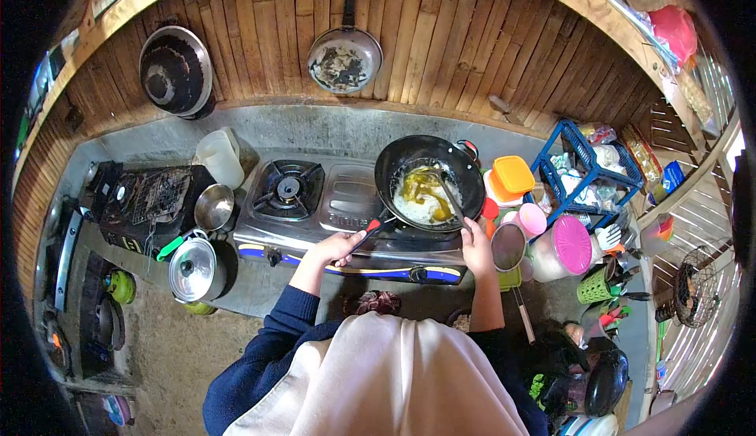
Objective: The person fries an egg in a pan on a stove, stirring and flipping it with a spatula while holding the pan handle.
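Note:
My left hand (337,249) is closed around the red-and-black handle of a dark wok (400,154), which sits on the right burner of a gas stove (346,184). My right hand (476,249) grips a spatula (453,198), its handle slanting down into the wok; the blade is partly lost in the food. In the pan lies a yellow and whitish, foamy mixture (423,192) that looks like egg in oil. The second wok grip, red and black, points to the back right.
Left of the stove stand a lidded pot (194,269), a small metal pot (213,206) and a sooty grill (157,200). Close on the right are an orange container (512,176), a strainer (509,247), a pink-lidded jar (571,245) and a blue rack (587,164).

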Demonstrator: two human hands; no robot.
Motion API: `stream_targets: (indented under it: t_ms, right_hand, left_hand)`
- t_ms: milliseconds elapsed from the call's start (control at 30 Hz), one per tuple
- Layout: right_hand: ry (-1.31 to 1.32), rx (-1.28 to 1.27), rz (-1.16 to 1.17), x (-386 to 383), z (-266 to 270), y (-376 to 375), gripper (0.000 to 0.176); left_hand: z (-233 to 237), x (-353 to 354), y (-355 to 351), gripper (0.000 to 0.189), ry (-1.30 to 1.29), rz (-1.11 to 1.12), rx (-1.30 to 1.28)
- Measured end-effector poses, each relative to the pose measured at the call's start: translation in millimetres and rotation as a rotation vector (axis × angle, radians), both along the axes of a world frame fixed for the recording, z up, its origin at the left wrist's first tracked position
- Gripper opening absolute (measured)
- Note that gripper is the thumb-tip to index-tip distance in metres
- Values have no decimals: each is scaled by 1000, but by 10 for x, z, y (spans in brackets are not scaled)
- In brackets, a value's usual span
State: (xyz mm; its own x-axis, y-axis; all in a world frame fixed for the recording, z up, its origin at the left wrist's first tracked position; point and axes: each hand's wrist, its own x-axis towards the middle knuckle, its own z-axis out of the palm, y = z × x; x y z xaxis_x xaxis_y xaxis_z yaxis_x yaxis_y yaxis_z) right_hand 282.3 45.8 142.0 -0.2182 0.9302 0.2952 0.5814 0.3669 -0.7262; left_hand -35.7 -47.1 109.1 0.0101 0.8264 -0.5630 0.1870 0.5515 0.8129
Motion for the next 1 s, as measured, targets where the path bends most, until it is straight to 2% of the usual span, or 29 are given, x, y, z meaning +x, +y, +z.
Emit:
stream_targets:
  t_ms: [167, 233, 267, 300, 400, 567, 900, 1000]
  right_hand:
    - [-30, 74, 27, 235, -208, -58, 31]
    - [111, 94, 13, 325, -285, -85, 29]
    - [109, 91, 8, 361, -179, -156, 29]
    - [80, 64, 3, 385, 60, -286, 29]
    - [55, 96, -32, 476, 242, -418, 25]
    - [-108, -70, -94, 621, 650, -673, 22]
    - [-150, -9, -63, 767, 906, -854, 23]
    - [-137, -80, -77, 734, 940, -873, 22]
  left_hand:
    - [20, 4, 3, 44, 3, 0, -36]
    - [37, 5, 1, 43, -8, -6, -37]
    - [43, 4, -2, 42, -18, -7, -37]
    - [25, -6, -1, 52, -13, -1, 4]
    - [79, 15, -14, 51, -2, -6, 5]
    - [104, 15, -19, 50, -2, -16, -18]
    - [56, -5, -1, 50, 14, -23, -15]
    - [57, 0, -11, 49, -8, -18, -4]
